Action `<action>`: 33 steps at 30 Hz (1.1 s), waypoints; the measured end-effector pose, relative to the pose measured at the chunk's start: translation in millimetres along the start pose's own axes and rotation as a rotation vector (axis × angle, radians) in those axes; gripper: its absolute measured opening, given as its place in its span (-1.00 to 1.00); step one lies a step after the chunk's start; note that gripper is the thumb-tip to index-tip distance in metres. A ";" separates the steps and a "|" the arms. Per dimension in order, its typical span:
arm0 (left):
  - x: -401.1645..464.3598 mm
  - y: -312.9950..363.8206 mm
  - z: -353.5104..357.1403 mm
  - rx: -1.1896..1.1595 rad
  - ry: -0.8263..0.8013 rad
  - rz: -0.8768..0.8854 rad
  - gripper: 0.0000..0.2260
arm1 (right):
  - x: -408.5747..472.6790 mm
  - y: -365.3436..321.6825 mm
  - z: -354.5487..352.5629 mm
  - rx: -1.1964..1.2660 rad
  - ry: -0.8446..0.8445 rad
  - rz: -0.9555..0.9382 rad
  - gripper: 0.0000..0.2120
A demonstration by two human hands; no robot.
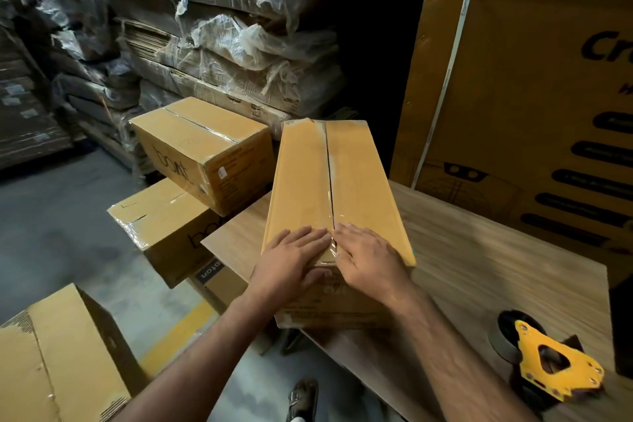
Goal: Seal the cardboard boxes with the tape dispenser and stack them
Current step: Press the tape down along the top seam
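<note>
Both hands, left [291, 259] and right [368, 259], press flat, grip released, on the taped box [318, 181]; tape dispenser [544, 365] lies nearby.

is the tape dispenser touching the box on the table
Apart. The head view shows bare table between the tape dispenser and the box.

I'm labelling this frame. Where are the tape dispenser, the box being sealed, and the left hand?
tape dispenser [555, 365]: head view, its yellow side plate.
box being sealed [301, 175]: head view, left top flap.
left hand [291, 259]: head view, back of hand.
</note>
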State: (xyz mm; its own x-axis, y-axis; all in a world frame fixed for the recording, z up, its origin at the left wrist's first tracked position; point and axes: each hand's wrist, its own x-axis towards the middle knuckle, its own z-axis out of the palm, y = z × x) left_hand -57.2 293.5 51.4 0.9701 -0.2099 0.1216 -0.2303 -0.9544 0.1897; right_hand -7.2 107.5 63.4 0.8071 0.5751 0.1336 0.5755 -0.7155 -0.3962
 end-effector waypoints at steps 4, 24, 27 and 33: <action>0.9 -7.1 9.8 0.026 0.077 0.033 -0.44 | -30.9 -2.5 19.8 -0.059 0.174 -0.022 -0.47; -8.0 22.6 23.8 0.271 0.085 -0.065 -0.21 | -33.9 19.5 73.5 -0.422 0.439 -0.094 -0.21; -7.8 24.6 21.4 0.252 0.092 -0.082 -0.27 | -32.3 18.5 73.8 -0.392 0.490 -0.107 -0.29; -7.4 28.9 23.7 0.241 0.106 -0.105 -0.32 | -34.4 8.4 58.8 -0.089 0.602 -0.121 -0.63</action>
State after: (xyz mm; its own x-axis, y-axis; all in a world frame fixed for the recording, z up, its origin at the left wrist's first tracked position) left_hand -69.3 262.4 32.9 0.9714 -0.0960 0.2172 -0.0919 -0.9954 -0.0286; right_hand -38.0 105.0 2.1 0.6534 0.3479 0.6723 0.6553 -0.7045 -0.2723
